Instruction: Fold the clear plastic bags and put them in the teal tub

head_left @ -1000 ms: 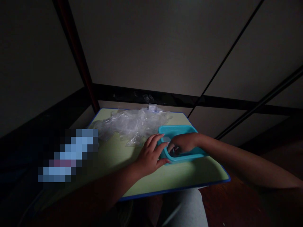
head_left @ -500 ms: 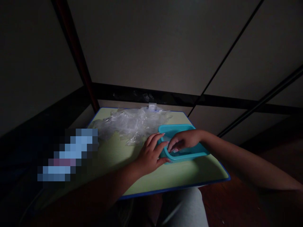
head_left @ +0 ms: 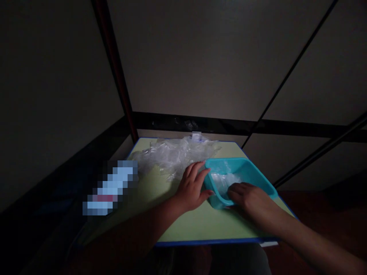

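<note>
A turquoise plastic tray (head_left: 252,173) sits on the right part of a pale green table (head_left: 177,221). Clear plastic pieces (head_left: 226,179) lie inside it. My left hand (head_left: 193,187) rests against the tray's left wall, fingers spread and open. My right hand (head_left: 249,198) lies over the tray's near rim, fingers loosely curled and reaching into the tray; nothing shows in its grasp. A heap of crumpled clear plastic bags (head_left: 174,154) lies at the back of the table, just beyond my left hand.
The table has a blue edge (head_left: 212,241) and is small. A dark frame with a reddish post (head_left: 114,65) and black bars stands behind it against a grey wall. A blurred, pixelated patch (head_left: 110,187) lies at the table's left.
The view has shifted, so the table sits further right. My right hand has come out of the tray's middle and now rests over its near rim. My left hand stays against the left wall.
</note>
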`<state>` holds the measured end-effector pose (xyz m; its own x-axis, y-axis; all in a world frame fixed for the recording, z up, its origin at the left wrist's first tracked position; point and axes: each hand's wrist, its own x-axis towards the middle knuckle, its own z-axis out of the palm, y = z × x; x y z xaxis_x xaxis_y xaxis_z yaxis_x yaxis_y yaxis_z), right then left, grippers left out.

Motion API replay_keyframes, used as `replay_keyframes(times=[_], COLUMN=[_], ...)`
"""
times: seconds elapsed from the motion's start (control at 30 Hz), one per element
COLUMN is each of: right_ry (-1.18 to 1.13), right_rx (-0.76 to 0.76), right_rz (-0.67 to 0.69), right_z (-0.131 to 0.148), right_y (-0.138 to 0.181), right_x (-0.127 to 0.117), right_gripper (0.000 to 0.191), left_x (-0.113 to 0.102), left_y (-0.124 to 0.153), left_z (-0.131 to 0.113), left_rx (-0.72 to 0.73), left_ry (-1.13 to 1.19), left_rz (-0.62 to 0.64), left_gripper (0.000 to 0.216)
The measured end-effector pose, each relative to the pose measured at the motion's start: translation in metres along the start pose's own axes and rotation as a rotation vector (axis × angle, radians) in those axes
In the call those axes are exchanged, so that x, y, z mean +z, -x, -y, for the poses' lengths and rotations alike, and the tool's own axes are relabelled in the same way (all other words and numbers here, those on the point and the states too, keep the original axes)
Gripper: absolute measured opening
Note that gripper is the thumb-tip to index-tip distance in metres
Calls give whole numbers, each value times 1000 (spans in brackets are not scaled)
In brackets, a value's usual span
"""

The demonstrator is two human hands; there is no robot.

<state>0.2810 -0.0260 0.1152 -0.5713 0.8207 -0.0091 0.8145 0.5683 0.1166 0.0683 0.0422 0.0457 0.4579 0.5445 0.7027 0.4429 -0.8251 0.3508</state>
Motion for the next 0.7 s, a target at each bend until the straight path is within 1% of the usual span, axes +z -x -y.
replay_keyframes(times=[0.07, 0.17, 0.27, 0.37, 0.47, 0.57, 0.63, 0.7], right_ry=[66, 102, 143, 155, 134, 152, 182, 214], right_rx=[37, 107, 152, 172, 173, 184, 191, 192], right_rz=[-53, -105, -95, -66, -52, -50, -84, -185], right_z=[-5, -26, -52, -77, -102, -125, -131, -124], right_y=[6, 14, 14, 4, -11, -23, -27, -29], right_x=[9, 12, 11, 14, 20, 24, 23, 20], right_gripper=[8, 7, 8, 10, 14, 18, 21, 27], left_x=[-8, -20, -27, -28, -24, -22, -22, -24], left_y=[-4, -4, 4, 10, 11, 8, 7, 7], left_z=[9, 23, 35, 41, 47, 54, 60, 65], left_rx=[-94, -289, -401, -427, -456, -514, -541, -556], left_ry=[-119, -312, -436, -487, -469, -321, -215, -151], left_rz=[30, 164, 293, 341, 360, 340, 306, 266], left_gripper=[50, 32, 30, 34, 31, 16, 6, 6])
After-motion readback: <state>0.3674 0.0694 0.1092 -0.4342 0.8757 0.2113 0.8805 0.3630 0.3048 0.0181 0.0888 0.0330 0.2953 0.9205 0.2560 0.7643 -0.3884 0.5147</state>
